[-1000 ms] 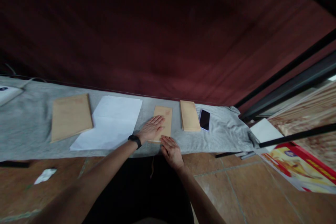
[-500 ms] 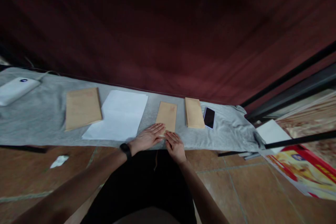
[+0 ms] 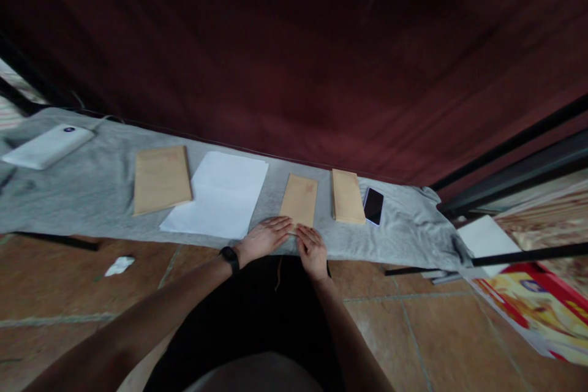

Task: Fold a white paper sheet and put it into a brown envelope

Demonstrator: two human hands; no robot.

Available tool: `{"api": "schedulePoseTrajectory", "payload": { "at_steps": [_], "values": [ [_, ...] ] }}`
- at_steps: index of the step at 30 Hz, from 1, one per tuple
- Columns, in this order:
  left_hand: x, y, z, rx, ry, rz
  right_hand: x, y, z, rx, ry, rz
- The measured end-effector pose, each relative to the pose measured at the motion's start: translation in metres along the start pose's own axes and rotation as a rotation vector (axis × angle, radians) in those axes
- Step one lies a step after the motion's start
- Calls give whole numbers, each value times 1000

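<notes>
A narrow brown paper envelope (image 3: 299, 193) lies on the grey cloth in front of me, a small reddish print near its far right corner. My left hand (image 3: 265, 237) rests on its near left part, fingers stretched out flat. At the near edge, my right hand (image 3: 313, 251) has its fingers bent over the paper, with the thumb by the edge; the fold under the fingertips is mostly hidden. White paper sheets (image 3: 225, 190) lie left of the envelope. To its right is a stack of similar brown envelopes (image 3: 348, 196).
A larger brown envelope stack (image 3: 160, 180) overlaps the white sheets' left side. A phone (image 3: 373, 206) lies right of the narrow stack. A white device with a cable (image 3: 50, 146) sits far left on the grey cloth (image 3: 101, 196). A red and yellow box (image 3: 537, 306) stands at lower right.
The view has shifted slightly, so the things on the cloth appear a little farther right. Both hands remain at the near end of the envelope.
</notes>
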State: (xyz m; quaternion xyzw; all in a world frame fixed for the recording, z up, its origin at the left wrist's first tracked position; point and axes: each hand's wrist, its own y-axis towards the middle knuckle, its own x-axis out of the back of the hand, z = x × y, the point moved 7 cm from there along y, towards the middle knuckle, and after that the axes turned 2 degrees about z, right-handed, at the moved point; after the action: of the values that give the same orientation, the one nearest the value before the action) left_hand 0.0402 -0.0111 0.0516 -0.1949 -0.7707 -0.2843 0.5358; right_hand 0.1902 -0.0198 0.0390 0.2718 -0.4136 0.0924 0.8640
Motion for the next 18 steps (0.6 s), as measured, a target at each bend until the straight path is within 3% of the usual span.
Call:
{"api": "schedulePoseTrajectory", "payload": {
  "at_steps": [9,14,18],
  "values": [
    [0,-2,3,8,-41,-49,0,0,0,-33,13,30],
    [0,-1,3,-7,-23,-46,7,15,-17,-53,90,59],
    [2,0,3,-11,-12,-49,4,33,-33,-39,-17,94]
  ]
}}
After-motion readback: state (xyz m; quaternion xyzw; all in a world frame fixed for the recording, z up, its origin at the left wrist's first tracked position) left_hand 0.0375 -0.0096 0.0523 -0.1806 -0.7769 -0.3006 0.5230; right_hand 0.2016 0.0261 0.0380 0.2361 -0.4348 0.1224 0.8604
